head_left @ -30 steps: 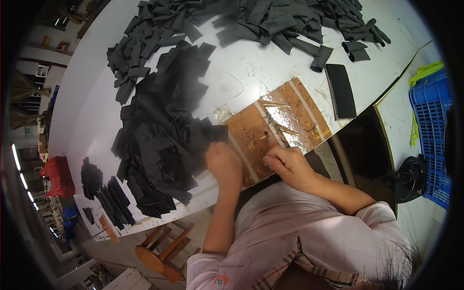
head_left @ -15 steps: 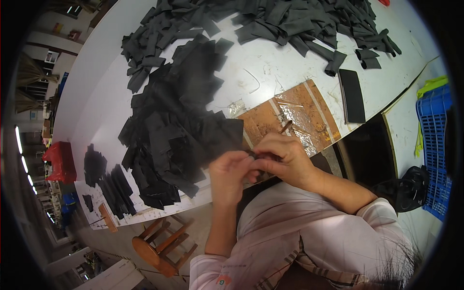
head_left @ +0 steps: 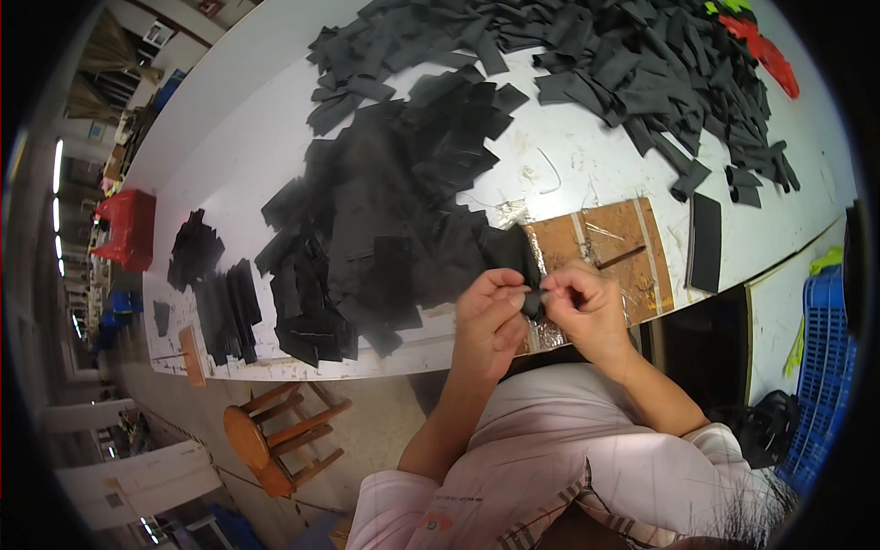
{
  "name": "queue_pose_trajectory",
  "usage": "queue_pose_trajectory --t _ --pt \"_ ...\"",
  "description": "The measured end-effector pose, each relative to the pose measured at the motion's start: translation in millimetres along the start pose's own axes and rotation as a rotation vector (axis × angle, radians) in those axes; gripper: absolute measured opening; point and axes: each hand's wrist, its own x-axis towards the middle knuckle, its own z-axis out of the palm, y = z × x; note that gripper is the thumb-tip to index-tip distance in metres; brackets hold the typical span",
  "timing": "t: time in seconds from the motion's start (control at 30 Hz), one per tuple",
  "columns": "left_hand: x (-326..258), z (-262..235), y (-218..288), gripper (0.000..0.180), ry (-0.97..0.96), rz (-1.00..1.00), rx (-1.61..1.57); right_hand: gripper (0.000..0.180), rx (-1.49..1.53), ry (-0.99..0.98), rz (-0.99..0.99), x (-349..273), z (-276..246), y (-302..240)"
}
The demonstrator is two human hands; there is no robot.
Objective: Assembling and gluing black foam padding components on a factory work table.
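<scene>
My left hand and my right hand meet above the near edge of the white table. Both pinch one small black fabric piece between thumbs and fingers. Just behind the hands lies a brown board with foil-like strips along its edges. A big heap of black fabric pieces spreads to the left of the board, touching its left side.
More dark cut pieces cover the far side of the table, and a flat black rectangle lies right of the board. Small black stacks sit at the table's left end. A wooden stool stands below; a blue crate at right.
My hands lifted off the brown board and came together nearer my body, both now pinching a small black piece. The view shifted so the table sits lower and more to the right.
</scene>
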Motion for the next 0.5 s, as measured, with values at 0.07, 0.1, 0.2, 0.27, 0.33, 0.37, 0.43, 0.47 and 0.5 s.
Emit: queue_pose_trajectory --t 0.07,0.1,0.2,0.27,0.33,0.37,0.43,0.47,0.5 --pt "-5.0 0.6 7.2 0.024 -0.219 -0.111 -0.090 0.003 0.648 -0.238 0.519 -0.5 -8.8 -4.9" --pt "-10.2 6.9 12.4 0.026 -0.210 -0.120 0.049 0.003 0.832 -0.279 0.544 -0.9 -11.7 -5.8" --pt "-12.5 13.8 15.7 0.029 -0.132 -0.015 0.384 0.002 1.349 -0.394 0.795 -7.8 -11.3 4.7" --pt "-10.0 15.7 1.4 0.024 -0.077 0.105 0.368 0.005 1.383 -0.390 0.813 -9.2 -7.4 5.4" --pt "-6.2 10.9 -10.2 0.018 0.110 0.455 0.731 0.010 1.314 -0.360 0.793 -8.5 -4.1 -0.8" --pt "-6.5 11.4 -10.7 0.012 0.159 0.500 0.928 0.010 1.314 -0.369 0.793 -8.7 -2.9 -0.1" --pt "-6.1 13.7 -12.8 0.012 0.165 0.540 0.918 0.014 1.139 -0.402 0.700 -9.2 -1.6 3.4" --pt "-6.7 15.5 -13.6 0.012 0.159 0.574 0.907 0.014 1.139 -0.405 0.700 -9.6 -2.2 5.4" --pt "-9.3 17.0 -12.3 0.012 0.165 0.566 0.959 0.014 1.020 -0.399 0.606 -9.8 -2.9 7.4"
